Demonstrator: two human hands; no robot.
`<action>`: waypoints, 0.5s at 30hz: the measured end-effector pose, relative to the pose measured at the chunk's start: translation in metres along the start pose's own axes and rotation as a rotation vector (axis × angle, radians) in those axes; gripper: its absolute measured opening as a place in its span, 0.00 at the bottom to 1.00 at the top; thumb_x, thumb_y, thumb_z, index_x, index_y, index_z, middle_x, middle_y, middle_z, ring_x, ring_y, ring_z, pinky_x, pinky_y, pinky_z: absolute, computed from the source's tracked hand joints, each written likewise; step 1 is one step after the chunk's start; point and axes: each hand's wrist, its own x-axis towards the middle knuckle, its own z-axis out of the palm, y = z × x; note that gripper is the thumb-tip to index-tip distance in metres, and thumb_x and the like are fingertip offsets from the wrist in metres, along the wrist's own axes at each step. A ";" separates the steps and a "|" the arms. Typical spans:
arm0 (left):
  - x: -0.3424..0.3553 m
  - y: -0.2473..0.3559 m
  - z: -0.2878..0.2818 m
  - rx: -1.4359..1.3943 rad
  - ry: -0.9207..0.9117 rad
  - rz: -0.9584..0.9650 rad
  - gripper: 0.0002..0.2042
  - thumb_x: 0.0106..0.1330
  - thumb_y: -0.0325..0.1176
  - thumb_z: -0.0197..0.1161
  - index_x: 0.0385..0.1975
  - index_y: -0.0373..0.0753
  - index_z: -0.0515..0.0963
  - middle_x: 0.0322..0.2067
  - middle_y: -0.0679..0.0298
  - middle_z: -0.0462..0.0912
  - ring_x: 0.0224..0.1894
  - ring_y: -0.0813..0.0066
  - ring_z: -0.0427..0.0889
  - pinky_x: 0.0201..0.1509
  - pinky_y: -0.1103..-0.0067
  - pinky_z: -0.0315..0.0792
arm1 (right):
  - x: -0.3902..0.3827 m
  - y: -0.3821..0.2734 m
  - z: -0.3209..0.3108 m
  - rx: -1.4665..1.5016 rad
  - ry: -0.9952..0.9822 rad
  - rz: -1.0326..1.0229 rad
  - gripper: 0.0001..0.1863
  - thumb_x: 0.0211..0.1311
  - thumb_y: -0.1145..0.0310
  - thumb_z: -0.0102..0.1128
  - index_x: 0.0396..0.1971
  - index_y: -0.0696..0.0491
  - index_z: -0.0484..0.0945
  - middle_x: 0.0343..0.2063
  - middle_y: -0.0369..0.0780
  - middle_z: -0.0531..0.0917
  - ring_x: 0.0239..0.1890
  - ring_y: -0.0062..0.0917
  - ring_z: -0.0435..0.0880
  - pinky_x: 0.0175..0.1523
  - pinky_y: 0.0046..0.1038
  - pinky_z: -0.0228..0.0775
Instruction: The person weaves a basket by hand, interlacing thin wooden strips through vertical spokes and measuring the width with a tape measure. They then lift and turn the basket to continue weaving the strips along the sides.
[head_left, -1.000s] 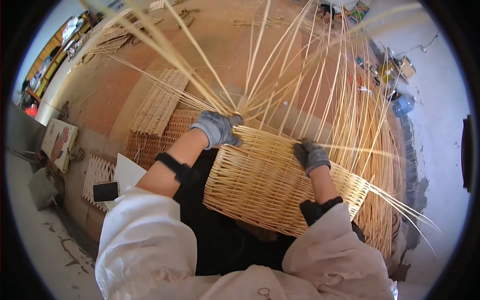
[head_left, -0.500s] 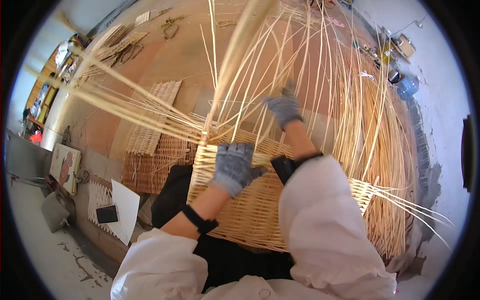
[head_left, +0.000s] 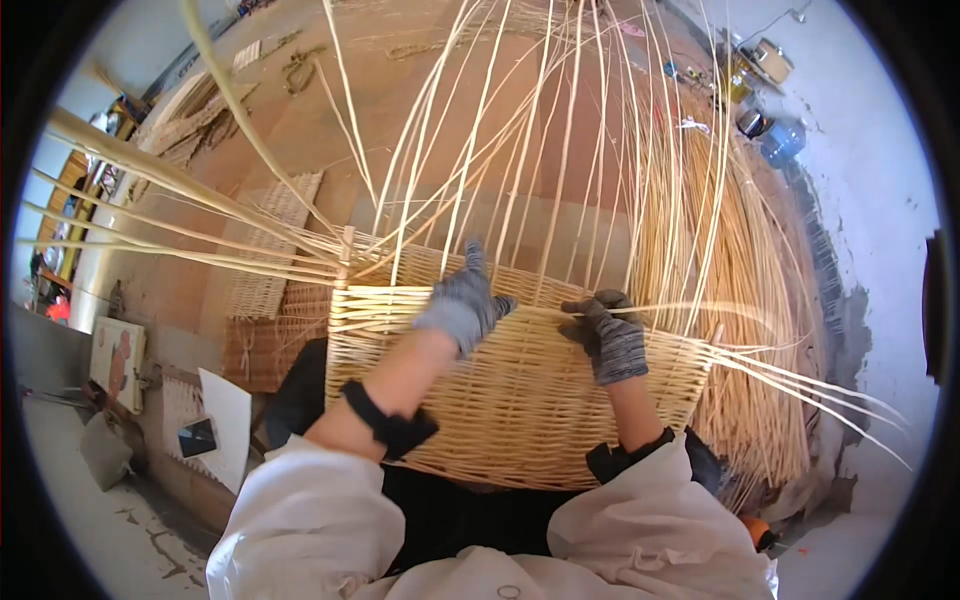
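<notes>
A pale wicker basket [head_left: 510,410] lies across my lap, its woven side facing me and its upper edge running from left to right. Long upright willow stakes rise from that edge. My left hand [head_left: 460,310], in a grey knitted glove, is over the upper edge left of centre, index finger and thumb stretched apart. Further right, my gloved right hand [head_left: 608,338] has its fingers closed at the edge on a thin willow rod [head_left: 700,306], whose free end bends off to the right. The fingertips of the right hand are partly hidden behind the weave.
A big bundle of loose willow rods [head_left: 755,380] lies on the right by the wall. Woven panels [head_left: 265,345] rest on the floor at left, near a phone [head_left: 197,437] and white sheet [head_left: 227,410]. Rod ends stick out from both basket corners.
My right hand has come back from among the far stakes to the basket's upper edge and grips a rod. My left hand has lifted its fingers apart. The view has shifted slightly.
</notes>
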 end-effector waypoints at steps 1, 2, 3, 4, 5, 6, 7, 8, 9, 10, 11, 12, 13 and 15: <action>0.007 0.001 -0.015 -0.002 0.015 -0.013 0.27 0.50 0.47 0.59 0.45 0.35 0.66 0.40 0.51 0.73 0.44 0.55 0.71 0.47 0.74 0.64 | 0.006 -0.011 0.007 -0.002 -0.019 0.002 0.10 0.55 0.71 0.49 0.36 0.56 0.68 0.32 0.49 0.74 0.36 0.36 0.76 0.40 0.31 0.72; 0.014 0.004 -0.023 0.034 -0.142 0.078 0.25 0.51 0.47 0.58 0.45 0.36 0.67 0.40 0.53 0.74 0.44 0.57 0.72 0.48 0.73 0.64 | 0.020 -0.025 0.008 -0.255 -0.125 0.017 0.13 0.55 0.72 0.47 0.41 0.56 0.65 0.34 0.49 0.74 0.38 0.38 0.75 0.42 0.30 0.71; 0.017 0.009 -0.021 0.069 -0.304 0.174 0.24 0.51 0.48 0.57 0.44 0.37 0.69 0.41 0.55 0.74 0.44 0.60 0.73 0.48 0.73 0.65 | 0.035 -0.039 0.007 -0.510 -0.223 0.040 0.17 0.54 0.74 0.46 0.46 0.55 0.63 0.35 0.50 0.73 0.41 0.41 0.74 0.44 0.29 0.70; 0.019 0.011 -0.013 -0.009 -0.247 0.093 0.18 0.49 0.47 0.59 0.34 0.40 0.75 0.36 0.56 0.77 0.42 0.62 0.74 0.47 0.73 0.65 | 0.060 -0.047 0.023 -0.897 -0.225 -0.308 0.20 0.53 0.73 0.47 0.49 0.54 0.61 0.35 0.49 0.73 0.40 0.40 0.75 0.43 0.29 0.71; 0.018 0.014 -0.007 -0.013 -0.259 0.096 0.18 0.49 0.47 0.59 0.34 0.40 0.75 0.36 0.56 0.77 0.42 0.62 0.74 0.47 0.73 0.65 | 0.078 -0.052 0.037 -1.276 -0.211 -0.666 0.24 0.52 0.72 0.49 0.51 0.54 0.59 0.34 0.48 0.73 0.39 0.40 0.75 0.41 0.28 0.72; 0.019 0.021 -0.002 -0.056 -0.154 0.020 0.18 0.48 0.47 0.59 0.33 0.40 0.76 0.35 0.56 0.77 0.41 0.62 0.75 0.46 0.73 0.66 | 0.084 -0.059 0.034 -1.291 -0.200 -0.665 0.24 0.52 0.72 0.49 0.51 0.54 0.59 0.34 0.48 0.73 0.39 0.40 0.75 0.41 0.28 0.72; 0.019 0.027 0.004 -0.099 -0.050 -0.056 0.18 0.48 0.48 0.60 0.32 0.40 0.76 0.33 0.57 0.78 0.39 0.62 0.75 0.46 0.73 0.67 | 0.088 -0.065 0.027 -1.050 -0.134 -0.695 0.25 0.52 0.71 0.50 0.51 0.54 0.58 0.31 0.45 0.73 0.34 0.35 0.75 0.37 0.27 0.72; 0.020 0.026 0.006 -0.069 -0.037 -0.063 0.20 0.46 0.49 0.60 0.32 0.39 0.76 0.33 0.56 0.78 0.38 0.62 0.76 0.45 0.73 0.67 | 0.096 -0.065 0.026 -0.784 -0.091 -0.720 0.26 0.51 0.69 0.51 0.52 0.54 0.57 0.28 0.43 0.73 0.30 0.31 0.74 0.32 0.26 0.71; 0.024 0.022 0.007 -0.066 -0.031 -0.068 0.20 0.46 0.49 0.60 0.32 0.39 0.76 0.33 0.56 0.78 0.38 0.62 0.76 0.45 0.73 0.67 | 0.102 -0.066 0.023 -0.521 -0.046 -0.734 0.27 0.51 0.68 0.52 0.52 0.54 0.57 0.25 0.41 0.73 0.25 0.26 0.73 0.27 0.26 0.71; 0.029 0.016 0.008 -0.139 -0.129 0.014 0.21 0.47 0.51 0.59 0.34 0.40 0.76 0.35 0.55 0.77 0.40 0.63 0.75 0.45 0.73 0.67 | 0.105 -0.068 0.018 -0.260 0.002 -0.739 0.28 0.50 0.67 0.53 0.52 0.54 0.56 0.22 0.38 0.73 0.20 0.21 0.73 0.22 0.25 0.70; 0.027 -0.006 0.002 -0.198 -0.215 0.038 0.23 0.47 0.52 0.58 0.36 0.40 0.76 0.37 0.53 0.76 0.42 0.63 0.74 0.45 0.74 0.67 | 0.058 -0.080 0.045 -0.079 0.292 -0.349 0.21 0.53 0.70 0.50 0.48 0.53 0.61 0.15 0.37 0.70 0.14 0.18 0.67 0.18 0.22 0.66; 0.026 0.018 -0.010 0.029 -0.290 0.025 0.27 0.46 0.57 0.56 0.39 0.41 0.75 0.41 0.54 0.74 0.46 0.62 0.72 0.48 0.73 0.65 | 0.043 -0.060 0.012 -0.034 0.357 -0.419 0.10 0.54 0.72 0.48 0.38 0.52 0.66 0.11 0.35 0.68 0.11 0.16 0.63 0.16 0.21 0.63; 0.029 0.029 -0.009 0.033 -0.291 0.025 0.27 0.46 0.57 0.56 0.39 0.41 0.75 0.41 0.54 0.74 0.46 0.62 0.72 0.48 0.73 0.65 | 0.028 -0.044 -0.009 0.053 0.447 -0.321 0.07 0.54 0.72 0.49 0.34 0.53 0.67 0.11 0.35 0.68 0.11 0.18 0.64 0.17 0.23 0.64; 0.040 0.045 0.006 0.094 -0.052 -0.343 0.32 0.47 0.61 0.53 0.45 0.42 0.71 0.47 0.58 0.71 0.50 0.62 0.69 0.52 0.71 0.61 | 0.007 -0.040 -0.019 0.139 0.545 -0.222 0.03 0.54 0.72 0.49 0.29 0.53 0.68 0.12 0.35 0.68 0.11 0.19 0.66 0.18 0.25 0.65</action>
